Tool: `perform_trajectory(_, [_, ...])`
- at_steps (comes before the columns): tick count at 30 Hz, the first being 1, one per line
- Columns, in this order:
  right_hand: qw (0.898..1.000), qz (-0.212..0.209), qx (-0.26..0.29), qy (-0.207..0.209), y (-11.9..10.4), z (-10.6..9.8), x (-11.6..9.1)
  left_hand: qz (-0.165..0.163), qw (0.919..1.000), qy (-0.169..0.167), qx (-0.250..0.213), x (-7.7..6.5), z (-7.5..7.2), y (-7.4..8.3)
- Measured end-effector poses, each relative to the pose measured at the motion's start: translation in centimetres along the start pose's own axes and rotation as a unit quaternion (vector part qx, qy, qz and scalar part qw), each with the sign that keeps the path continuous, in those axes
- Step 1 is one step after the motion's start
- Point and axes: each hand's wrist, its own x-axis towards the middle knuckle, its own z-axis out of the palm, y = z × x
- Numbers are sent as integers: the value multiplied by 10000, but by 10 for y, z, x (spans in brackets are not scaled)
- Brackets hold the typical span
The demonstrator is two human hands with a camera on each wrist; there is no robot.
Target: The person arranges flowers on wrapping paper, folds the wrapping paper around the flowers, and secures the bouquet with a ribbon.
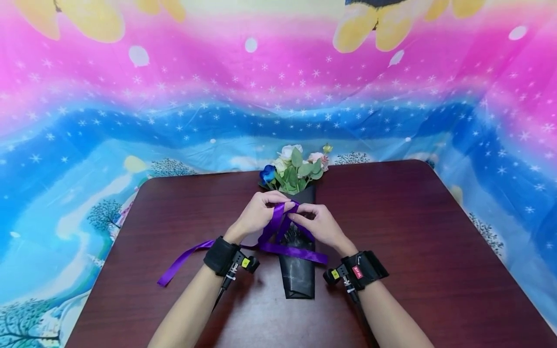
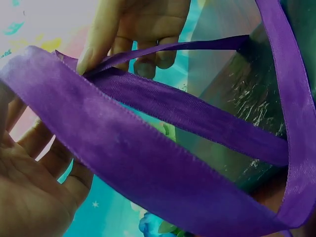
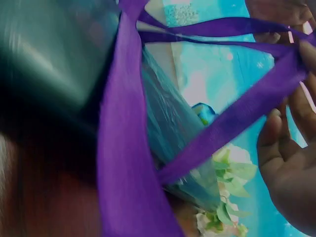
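A bouquet lies on the table in dark, glossy wrapping point(image 1: 298, 279), with white, blue and pinkish flowers point(image 1: 287, 153) and green leaves at its far end. Purple satin ribbon point(image 1: 296, 252) crosses the wrapping and rises in loops above it. My left hand point(image 1: 256, 213) pinches the raised ribbon between thumb and fingers. Close beside it, my right hand point(image 1: 321, 225) also pinches the ribbon. In the left wrist view a wide ribbon strip point(image 2: 123, 148) crosses in front of the left palm point(image 2: 34, 192). The right wrist view shows ribbon strands point(image 3: 232, 116) stretching from the bouquet to the fingers.
One loose ribbon tail point(image 1: 183, 261) trails left across the brown table point(image 1: 383, 203); a shorter end point(image 1: 321, 258) lies to the right of the wrapping. A colourful printed cloth point(image 1: 278, 111) hangs behind and beside the table. Both wrists wear black straps with small cameras.
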Motion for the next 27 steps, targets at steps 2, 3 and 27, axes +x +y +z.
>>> perform_trajectory(2, [9999, -95, 70, 85, 3, 1, 0, 34, 10000, 18, -11, -1, 0, -1])
perform_trajectory(3, [9998, -133, 68, 131, 3, 1, 0, 37, 10000, 35, -19, -2, -1, -1])
perform_trajectory(27, [9984, 294, 454, 168, -26, -8, -17, -607, 9957, 678, -143, -32, -69, -80])
